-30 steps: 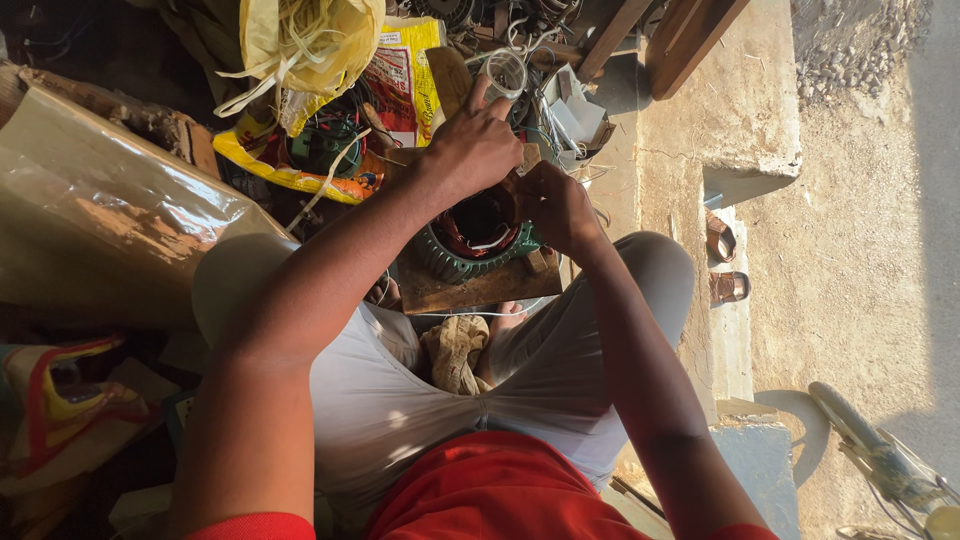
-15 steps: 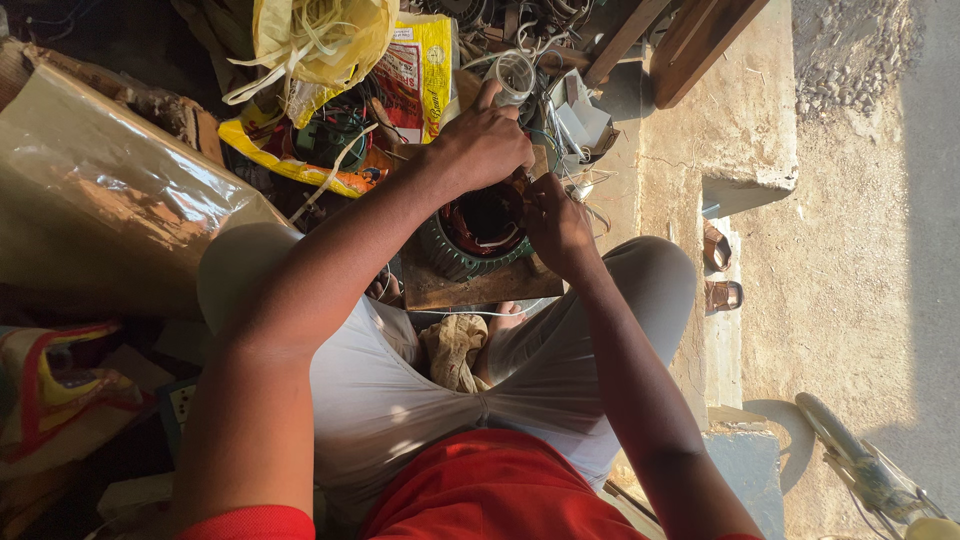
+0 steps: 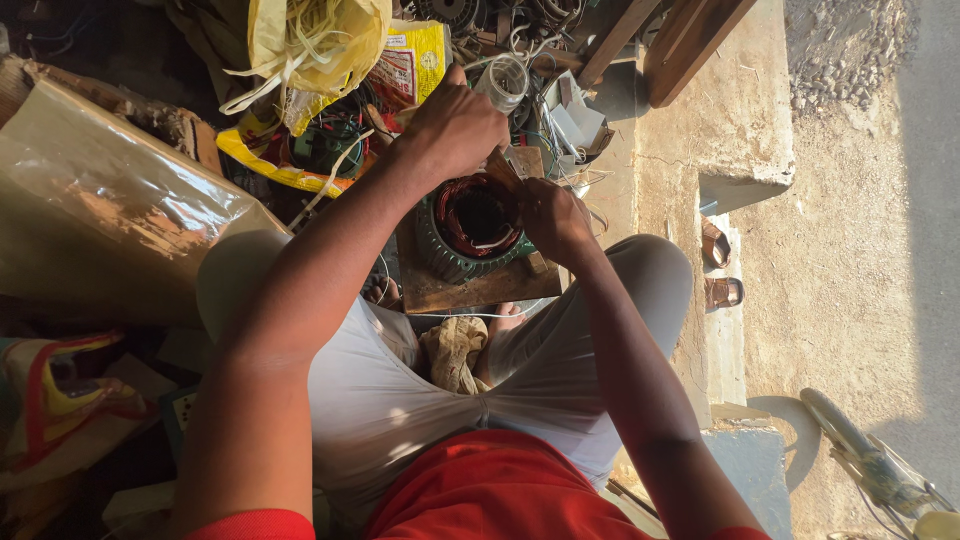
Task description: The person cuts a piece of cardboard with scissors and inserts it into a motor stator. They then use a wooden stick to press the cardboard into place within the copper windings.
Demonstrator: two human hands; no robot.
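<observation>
A round ribbed motor stator (image 3: pixel 445 250) with copper windings (image 3: pixel 470 215) inside lies on a wooden board (image 3: pixel 480 290) between my knees. My left hand (image 3: pixel 455 125) is closed above its far rim, gripping what looks like a small wooden-handled tool; the tool is mostly hidden. My right hand (image 3: pixel 550 215) rests on the stator's right rim with its fingers curled against the windings. A crumpled cloth (image 3: pixel 452 350) lies in my lap.
A yellow bag (image 3: pixel 310 45) with pale strips, a printed packet (image 3: pixel 410 65), tangled wires and a clear jar (image 3: pixel 503 80) crowd the far side. A shiny plastic sheet (image 3: pixel 110 210) lies left. Sandals (image 3: pixel 718 265) sit by a concrete step (image 3: pixel 730 140) at right.
Both hands stayed on the stator, with the left hand shifting slightly over its far rim. The view moved a little.
</observation>
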